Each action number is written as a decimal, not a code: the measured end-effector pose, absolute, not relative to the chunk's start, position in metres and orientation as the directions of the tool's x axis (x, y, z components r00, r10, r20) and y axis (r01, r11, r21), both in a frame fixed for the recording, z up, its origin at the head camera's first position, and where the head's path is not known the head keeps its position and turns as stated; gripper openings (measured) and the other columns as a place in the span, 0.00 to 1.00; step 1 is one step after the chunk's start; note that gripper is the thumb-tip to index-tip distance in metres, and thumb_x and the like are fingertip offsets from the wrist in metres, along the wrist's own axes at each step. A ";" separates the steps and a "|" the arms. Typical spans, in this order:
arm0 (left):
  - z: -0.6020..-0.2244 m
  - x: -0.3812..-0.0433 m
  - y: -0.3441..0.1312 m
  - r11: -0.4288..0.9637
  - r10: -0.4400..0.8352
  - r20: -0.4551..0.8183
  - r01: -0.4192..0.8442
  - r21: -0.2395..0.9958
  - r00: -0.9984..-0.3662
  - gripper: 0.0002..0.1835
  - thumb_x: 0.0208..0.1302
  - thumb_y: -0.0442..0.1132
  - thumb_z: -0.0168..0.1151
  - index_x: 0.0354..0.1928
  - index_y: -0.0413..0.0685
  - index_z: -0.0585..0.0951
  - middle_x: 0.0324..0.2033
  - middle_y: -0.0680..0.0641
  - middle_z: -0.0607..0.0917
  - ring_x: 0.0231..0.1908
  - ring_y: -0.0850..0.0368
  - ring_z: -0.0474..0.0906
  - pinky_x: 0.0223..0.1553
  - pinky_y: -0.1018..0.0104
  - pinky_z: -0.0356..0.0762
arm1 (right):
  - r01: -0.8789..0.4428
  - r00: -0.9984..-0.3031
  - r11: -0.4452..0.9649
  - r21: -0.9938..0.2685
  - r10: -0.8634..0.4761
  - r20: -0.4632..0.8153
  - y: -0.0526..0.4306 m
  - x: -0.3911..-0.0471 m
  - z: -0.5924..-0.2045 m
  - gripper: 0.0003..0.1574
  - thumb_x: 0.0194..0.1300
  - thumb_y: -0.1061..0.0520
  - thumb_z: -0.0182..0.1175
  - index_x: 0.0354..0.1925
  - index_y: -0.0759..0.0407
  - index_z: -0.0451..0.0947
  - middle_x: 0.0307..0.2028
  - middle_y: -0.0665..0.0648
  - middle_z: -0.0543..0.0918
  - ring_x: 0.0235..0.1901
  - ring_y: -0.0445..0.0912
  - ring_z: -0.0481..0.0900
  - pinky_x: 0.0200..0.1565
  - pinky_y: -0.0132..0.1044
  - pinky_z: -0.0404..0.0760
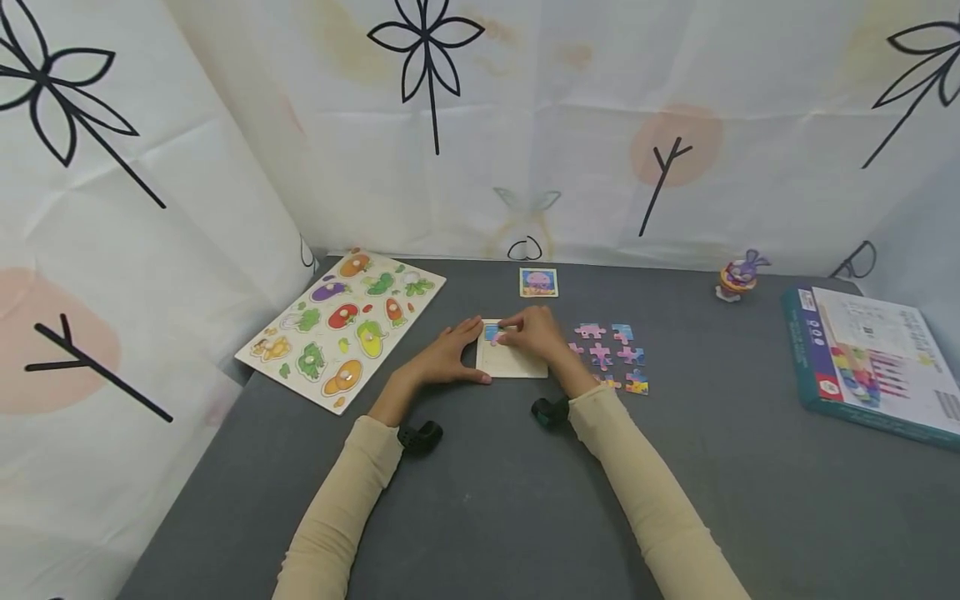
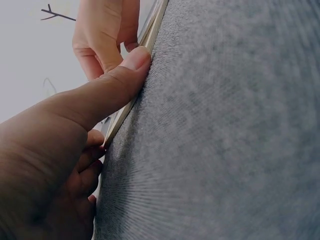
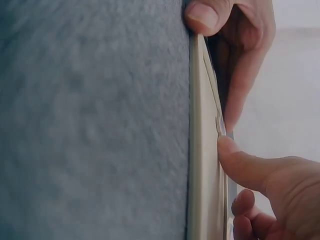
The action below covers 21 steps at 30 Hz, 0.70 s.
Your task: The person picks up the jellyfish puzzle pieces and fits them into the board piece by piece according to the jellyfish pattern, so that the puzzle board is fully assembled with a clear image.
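Note:
A small pale wooden puzzle tray (image 1: 510,364) lies on the grey table, with a few blue and pink jigsaw pieces (image 1: 491,332) in its far left corner. My left hand (image 1: 448,354) grips the tray's left side, thumb at the near corner and fingers toward the far one. Over the tray, my right hand (image 1: 542,335) pinches a jigsaw piece at the laid ones; the fingers largely hide it. In the right wrist view, the right thumb (image 3: 240,162) touches a thin edge above the tray. Several loose jigsaw pieces (image 1: 601,357) lie to the right, partly behind the right wrist.
Beyond the tray lies a small picture card (image 1: 538,282). A vegetable puzzle board (image 1: 360,317) is on the left. At the back right stands a purple rabbit figurine (image 1: 738,277), and a flat boxed game (image 1: 885,358) lies on the right. White printed cloth (image 1: 585,183) hangs behind the table.

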<state>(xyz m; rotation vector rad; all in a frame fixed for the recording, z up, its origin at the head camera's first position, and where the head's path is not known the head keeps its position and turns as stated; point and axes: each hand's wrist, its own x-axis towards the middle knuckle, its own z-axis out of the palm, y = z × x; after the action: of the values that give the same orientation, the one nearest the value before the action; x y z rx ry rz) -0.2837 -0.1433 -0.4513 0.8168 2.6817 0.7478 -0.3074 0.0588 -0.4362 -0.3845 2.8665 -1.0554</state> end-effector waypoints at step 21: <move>-0.452 -0.284 -0.138 0.701 0.605 -0.083 0.480 0.528 -0.792 0.51 0.52 0.57 0.66 0.72 0.48 0.50 0.72 0.43 0.43 0.72 0.46 0.35 0.68 0.43 0.32 | -0.282 -0.952 0.721 -0.633 -0.294 0.089 0.163 -0.300 -0.414 0.24 0.58 0.59 0.62 0.54 0.65 0.75 0.24 0.59 0.69 0.21 0.46 0.63 0.24 0.34 0.63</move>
<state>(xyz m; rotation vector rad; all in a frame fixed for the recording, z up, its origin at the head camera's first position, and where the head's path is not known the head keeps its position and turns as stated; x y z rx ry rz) -0.2843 -0.1384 -0.4518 0.8641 2.6600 0.7229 -0.2997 0.1634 -0.4142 -0.4848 2.8977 -1.0609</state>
